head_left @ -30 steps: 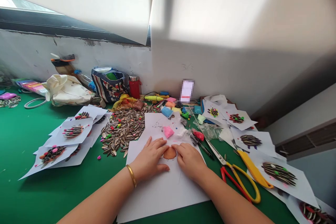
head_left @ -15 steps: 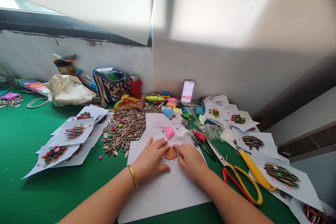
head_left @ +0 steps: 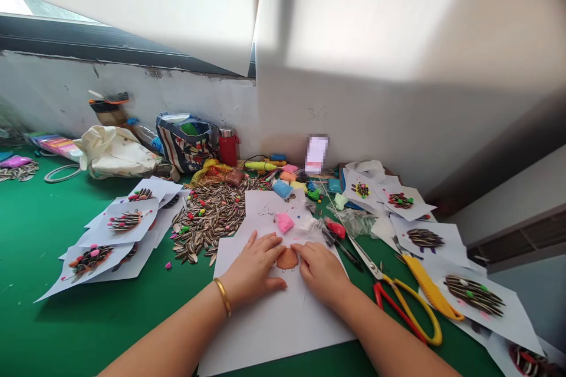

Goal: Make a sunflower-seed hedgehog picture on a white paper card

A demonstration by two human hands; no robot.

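Note:
A flat, rounded patch of orange-brown modelling clay [head_left: 288, 259] lies on a white sheet of paper [head_left: 283, 330], with small drawn legs showing below it. My left hand [head_left: 259, 262] rests on the sheet, fingers stretched out and thumb apart, its fingertips touching the clay's upper left edge. At the clay's right edge, my right hand [head_left: 322, 271] presses with its index fingertip while its other fingers are bent. Neither hand grips anything. Just beyond the fingers sits a lump of pink clay [head_left: 284, 222].
Sunflower seeds [head_left: 212, 212] are heaped left of the sheet. Scissors [head_left: 398, 294] and a yellow utility knife [head_left: 431, 288] lie at right. Finished seed pictures on paper [head_left: 128, 221] flank both sides. Bags, a red flask [head_left: 229, 147] and a phone [head_left: 316, 153] stand along the wall.

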